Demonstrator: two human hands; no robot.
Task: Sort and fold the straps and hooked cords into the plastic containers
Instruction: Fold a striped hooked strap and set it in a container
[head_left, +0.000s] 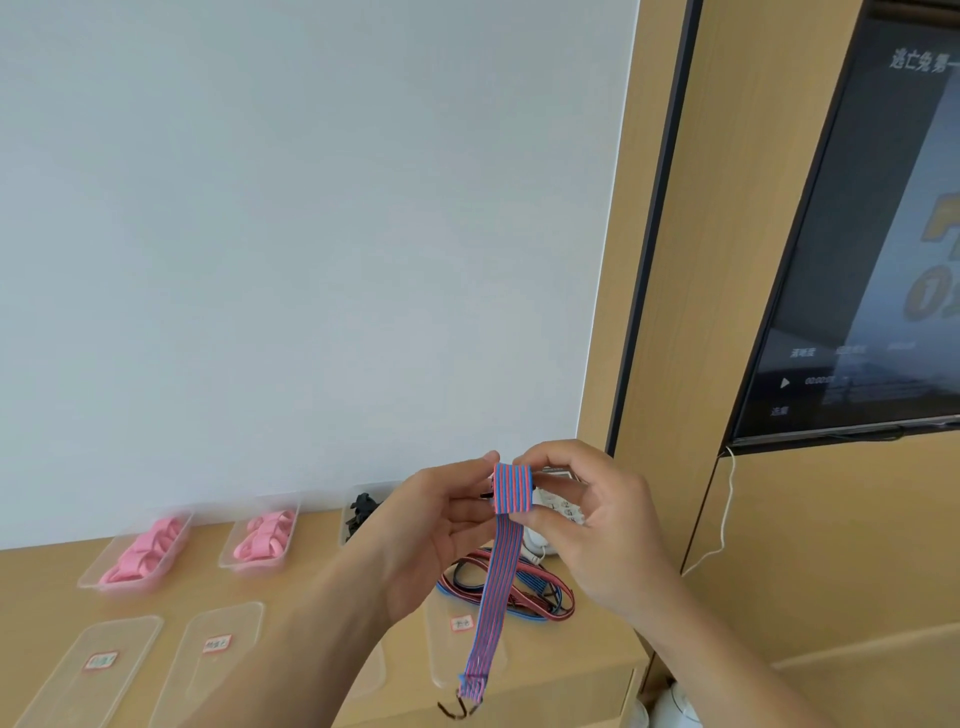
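The flat red-and-blue striped elastic cord (506, 525) is pinched by left hand (441, 525) and right hand (587, 514); folds should be kept tight, the grip firm.

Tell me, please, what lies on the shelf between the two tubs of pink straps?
In the head view, only bare wooden shelf shows between the left tub and the right tub. The tubs stand apart, with nothing in the gap.

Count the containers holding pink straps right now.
2. One container at far left of the counter, a second container just right of it, both against the wall. The hands may hide others.
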